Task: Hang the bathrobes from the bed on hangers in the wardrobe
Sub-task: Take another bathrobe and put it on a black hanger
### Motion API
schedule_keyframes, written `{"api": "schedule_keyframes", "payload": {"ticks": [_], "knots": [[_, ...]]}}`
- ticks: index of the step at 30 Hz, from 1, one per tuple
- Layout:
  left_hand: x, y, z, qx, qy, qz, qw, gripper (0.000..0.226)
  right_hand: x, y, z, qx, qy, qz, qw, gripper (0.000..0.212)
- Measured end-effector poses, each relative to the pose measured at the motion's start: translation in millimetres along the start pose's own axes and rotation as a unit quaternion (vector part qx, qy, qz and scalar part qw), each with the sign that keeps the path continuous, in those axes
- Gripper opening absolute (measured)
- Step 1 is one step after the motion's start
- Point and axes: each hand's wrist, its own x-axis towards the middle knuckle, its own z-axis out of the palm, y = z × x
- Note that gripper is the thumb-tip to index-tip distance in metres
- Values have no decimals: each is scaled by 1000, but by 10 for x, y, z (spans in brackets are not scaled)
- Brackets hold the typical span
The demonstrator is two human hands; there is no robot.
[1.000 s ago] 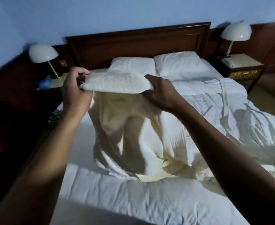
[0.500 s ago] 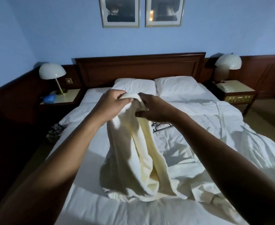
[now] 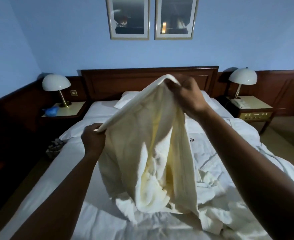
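Note:
A cream bathrobe [image 3: 148,153] hangs over the bed [image 3: 69,170], lifted by its collar edge, its lower part bunched on the sheet. My right hand [image 3: 187,96] grips the collar at its top, raised in front of the headboard. My left hand [image 3: 93,141] pinches the collar's thick edge lower down and to the left. Another white robe [image 3: 217,163] lies crumpled on the bed's right side. A dark hanger [image 3: 192,139] shows just right of the held robe, mostly hidden. No wardrobe is in view.
Two pillows [image 3: 125,101] lie against the dark wooden headboard [image 3: 149,80]. Bedside tables with dome lamps stand left [image 3: 56,84] and right [image 3: 242,79]; the right one carries a phone [image 3: 239,103]. A blue object [image 3: 50,111] sits on the left table. Two framed pictures [image 3: 153,18] hang above.
My hands have drawn apart along the collar: the right went up, the left down and left, spreading the robe. The view tilted up a little.

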Motion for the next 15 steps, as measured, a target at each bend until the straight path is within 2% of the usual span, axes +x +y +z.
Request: {"api": "schedule_keyframes", "payload": {"ticks": [2,4,6,9,11,13,14,15], "knots": [[305,126,-91,-83,44,-81,992,14,163,77,-195,-14,31,12,999,24],[689,430,-240,-178,86,-109,974,10,337,187,-361,-62,54,27,996,27],[994,860,-426,-221,124,-72,965,9,503,250,-483,-122,83,39,988,33],[1231,1600,-708,-207,169,19,963,19,689,208,-647,-171,127,47,976,39],[1306,2005,-828,-183,149,71,969,11,756,194,-752,-243,133,49,960,32],[1286,2328,-857,-118,75,127,982,21,740,170,-757,-313,84,44,945,19],[1240,2455,-831,-88,35,156,983,27,695,133,-685,-320,26,16,947,31],[1156,2578,-790,-63,2,176,982,27,642,107,-563,-294,-42,-19,955,56]]}}
